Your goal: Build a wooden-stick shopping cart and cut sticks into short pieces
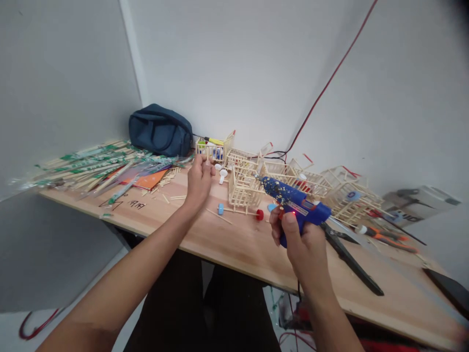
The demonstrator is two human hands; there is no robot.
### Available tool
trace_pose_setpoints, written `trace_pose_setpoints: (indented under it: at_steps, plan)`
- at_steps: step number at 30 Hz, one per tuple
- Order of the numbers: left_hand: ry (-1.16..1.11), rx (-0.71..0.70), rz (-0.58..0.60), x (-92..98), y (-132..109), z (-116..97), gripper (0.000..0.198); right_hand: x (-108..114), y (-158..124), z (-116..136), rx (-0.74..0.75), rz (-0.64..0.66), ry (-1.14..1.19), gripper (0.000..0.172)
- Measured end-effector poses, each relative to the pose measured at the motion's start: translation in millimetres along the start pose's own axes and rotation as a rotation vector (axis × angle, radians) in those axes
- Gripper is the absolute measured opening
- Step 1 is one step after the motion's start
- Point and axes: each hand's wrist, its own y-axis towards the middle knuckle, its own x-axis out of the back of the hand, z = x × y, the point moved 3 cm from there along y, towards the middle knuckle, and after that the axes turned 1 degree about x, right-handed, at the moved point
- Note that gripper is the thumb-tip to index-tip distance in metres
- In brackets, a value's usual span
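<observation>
Glue gun [302, 203] long axis diag., nozzle [257, 177] fwd-left; R hand [306, 239] clamped round it; L hand [200, 178] well left, can't tell if gripping

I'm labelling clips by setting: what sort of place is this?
Probably a small craft workspace: the right hand holds a blue glue gun, and stick baskets and wrapped wooden sticks are on the table.

One glue gun [298, 201], one navy pouch [161, 129], one orange-handled pair of pliers [390, 238], two wheels [260, 214] sharing one stick [240, 211] and at least five stick-built carts [244, 193] show; wrapped chopsticks [93, 168] are too heaped to count.
</observation>
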Motion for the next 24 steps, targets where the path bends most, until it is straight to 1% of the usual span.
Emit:
trace_pose_setpoints:
  at_steps: [3, 6, 11, 14, 17, 21, 24]
  plan:
    - [0.024, -0.032, 0.039, 2.8, -3.4, -2.7, 0.016, -1.0, 0.1, 0.7, -0.013, 0.001, -0.086, 0.045]
    - [0.089, -0.057, 0.05, 3.4, -5.8, -7.3, 0.015, -2.8, 1.1, -0.2, -0.032, 0.015, -0.132, 0.046]
    - [0.122, -0.074, 0.057, 2.7, -7.3, -10.1, 0.014, -4.3, 3.9, -4.1, -0.059, -0.006, -0.084, 0.045]
    - [0.132, -0.063, 0.062, 2.5, -7.7, -9.2, 0.015, -5.1, 4.7, -4.6, -0.069, 0.005, -0.05, 0.044]
    - [0.123, -0.058, 0.063, 2.2, -8.0, -7.5, 0.016, -5.2, 3.5, -2.7, -0.065, 0.003, -0.059, 0.044]
    - [0.121, -0.059, 0.061, 2.2, -8.7, -6.0, 0.011, -4.4, 2.6, -3.2, -0.076, -0.008, -0.053, 0.042]
    - [0.143, -0.063, 0.056, 2.9, -9.5, -6.5, 0.011, -3.7, 3.6, -5.6, -0.069, 0.003, -0.057, 0.041]
